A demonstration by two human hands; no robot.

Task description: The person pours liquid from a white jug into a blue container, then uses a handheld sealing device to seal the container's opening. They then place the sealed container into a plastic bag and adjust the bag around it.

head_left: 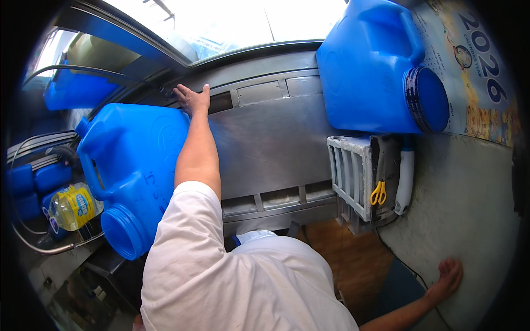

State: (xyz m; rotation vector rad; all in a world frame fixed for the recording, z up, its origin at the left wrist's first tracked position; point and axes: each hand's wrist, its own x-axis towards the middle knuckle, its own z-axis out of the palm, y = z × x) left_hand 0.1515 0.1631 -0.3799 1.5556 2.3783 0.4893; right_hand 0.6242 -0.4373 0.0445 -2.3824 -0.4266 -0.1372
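My left hand (192, 100) reaches far forward with its fingers spread, at the far edge of a stainless steel counter (265, 143). Beside it, an oblong slot opens in the metal. Left of my forearm a big blue plastic jug (138, 149) lies on its side; its round mouth, toward me, has no lid. My right hand (451, 276) is low at the right, against or close to the grey wall (469, 198). Its fingers are loosely curled, and I see nothing in them; whether they touch the wall I cannot tell.
Another blue jug (364, 66) with a dark-rimmed lid stands at the back right, by a wall calendar (480, 66). Below it are a white slatted rack (350, 176) and yellow-handled scissors (378, 193). A yellow-labelled bottle (74, 207) and a curved metal pipe (55, 250) are at the left.
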